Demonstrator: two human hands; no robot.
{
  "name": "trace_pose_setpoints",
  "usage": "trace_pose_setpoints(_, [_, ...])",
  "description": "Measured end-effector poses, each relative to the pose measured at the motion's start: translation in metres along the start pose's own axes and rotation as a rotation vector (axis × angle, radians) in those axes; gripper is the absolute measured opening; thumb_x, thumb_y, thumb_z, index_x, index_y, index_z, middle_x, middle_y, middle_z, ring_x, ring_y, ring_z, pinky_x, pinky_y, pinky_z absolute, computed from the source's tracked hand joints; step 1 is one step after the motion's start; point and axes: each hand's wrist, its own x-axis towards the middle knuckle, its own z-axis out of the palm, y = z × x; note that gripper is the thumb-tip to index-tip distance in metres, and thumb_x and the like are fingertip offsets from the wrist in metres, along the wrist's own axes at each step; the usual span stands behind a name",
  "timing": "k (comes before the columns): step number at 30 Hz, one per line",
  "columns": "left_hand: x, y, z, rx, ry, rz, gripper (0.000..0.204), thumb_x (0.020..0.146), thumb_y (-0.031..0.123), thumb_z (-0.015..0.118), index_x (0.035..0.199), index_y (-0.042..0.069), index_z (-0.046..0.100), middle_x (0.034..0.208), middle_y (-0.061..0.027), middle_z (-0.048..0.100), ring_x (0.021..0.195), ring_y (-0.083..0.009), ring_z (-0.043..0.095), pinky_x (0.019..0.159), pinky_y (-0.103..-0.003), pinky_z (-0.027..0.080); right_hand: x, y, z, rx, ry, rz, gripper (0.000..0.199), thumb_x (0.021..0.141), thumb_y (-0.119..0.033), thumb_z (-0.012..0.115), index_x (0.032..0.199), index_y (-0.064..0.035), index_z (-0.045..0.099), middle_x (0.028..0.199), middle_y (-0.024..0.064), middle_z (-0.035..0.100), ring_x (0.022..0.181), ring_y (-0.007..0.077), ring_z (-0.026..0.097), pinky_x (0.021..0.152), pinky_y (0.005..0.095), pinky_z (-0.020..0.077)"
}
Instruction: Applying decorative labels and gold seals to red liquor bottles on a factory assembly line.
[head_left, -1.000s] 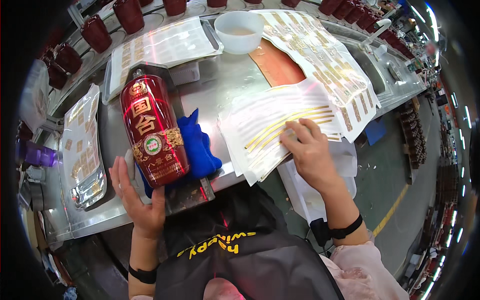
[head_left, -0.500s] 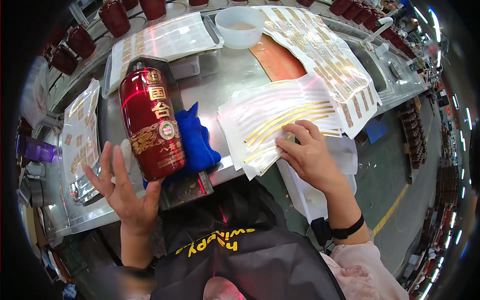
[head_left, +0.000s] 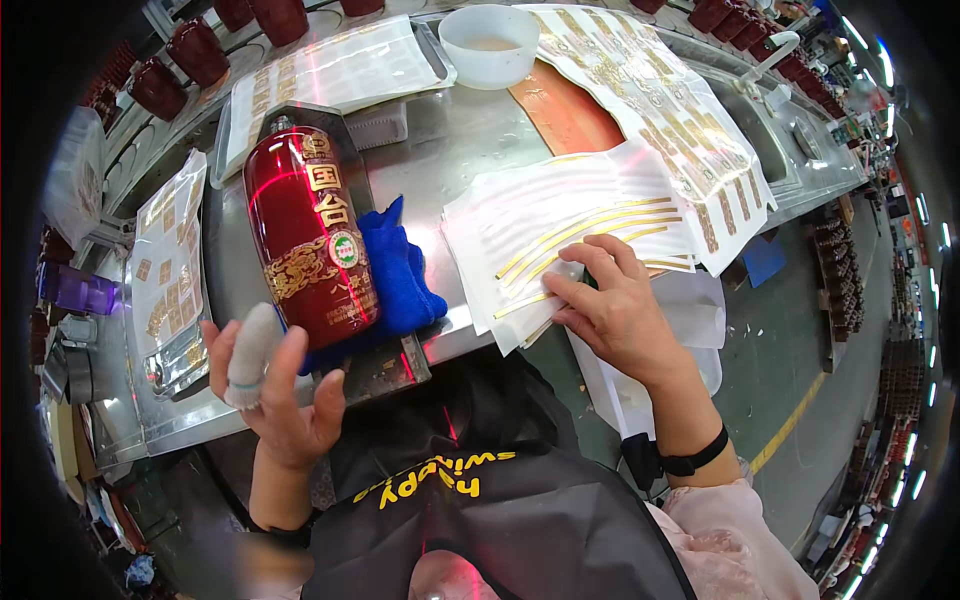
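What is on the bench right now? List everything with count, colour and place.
bottle: one, red with gold print, lying on the cloth
cloth: one, blue, under the bottle
sticker sheets: a stack, white with gold strips, under the right hand
bowl: one, white, far edge
label sheets: several, gold and white, right side
left hand: open, white finger cover, near the bottle's base
right hand: fingers on the sticker sheets

Gold-striped label sheets (head_left: pixel 580 230) on steel bench (head_left: pixel 450 150)

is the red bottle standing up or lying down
Lying down. The red bottle rests on its side on a blue cloth, neck pointing away, label facing up.
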Motion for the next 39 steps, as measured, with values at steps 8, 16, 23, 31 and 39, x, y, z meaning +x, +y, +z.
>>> trace_pose_setpoints(8, [0.025,0.028,0.004,-0.174,0.025,0.277,0.024,0.079,0.020,0.069,0.102,0.020,0.067,0.118,-0.0096,0.061,0.119,-0.0294,0.044,0.103,-0.055,0.038,-0.009,0.018,-0.001,0.058,0.061,-0.085,0.024,0.069,-0.010,0.077,0.090,-0.0112,0.066,0.116,0.0055,0.057,0.116,0.0320,0.048,0.088,0.0442,0.0427])
trace_pose_setpoints(16, [0.062,0.058,0.035,-0.417,-0.272,0.339,0.039,0.067,0.017,0.076,0.103,0.008,0.066,0.110,-0.0106,0.064,0.115,-0.0291,0.049,0.099,-0.050,0.041,-0.013,0.018,0.000,-0.008,0.073,-0.015,0.018,0.070,-0.009,0.076,0.086,-0.0104,0.067,0.115,0.0058,0.058,0.116,0.0321,0.049,0.090,0.0442,0.0428])
trace_pose_setpoints(23, [0.066,0.076,0.053,-0.418,-0.554,0.283,0.051,0.061,0.016,0.080,0.108,0.004,0.065,0.112,-0.0130,0.062,0.117,-0.0331,0.047,0.101,-0.049,0.039,-0.016,0.026,0.002,0.065,0.129,-0.049,0.016,0.071,-0.009,0.073,0.085,-0.0108,0.064,0.116,0.0050,0.057,0.118,0.0313,0.048,0.090,0.0437,0.0416])
trace_pose_setpoints(31, [0.075,0.075,0.055,-0.571,-0.571,0.185,0.043,0.068,0.016,0.077,0.108,0.004,0.065,0.107,-0.0139,0.064,0.108,-0.0355,0.054,0.094,-0.044,0.043,-0.017,0.027,0.008,-0.019,0.194,-0.066,0.014,0.074,-0.009,0.070,0.084,-0.0095,0.061,0.112,0.0050,0.056,0.117,0.0307,0.048,0.089,0.0423,0.0402])
trace_pose_setpoints(39, [0.077,0.083,0.059,-0.569,-0.568,0.170,0.039,0.072,0.014,0.075,0.107,0.003,0.066,0.107,-0.0131,0.065,0.108,-0.0352,0.054,0.092,-0.042,0.044,-0.023,0.030,0.007,0.006,0.193,-0.070,0.016,0.073,-0.010,0.070,0.087,-0.0122,0.063,0.114,0.0046,0.057,0.117,0.0312,0.049,0.090,0.0416,0.0403])
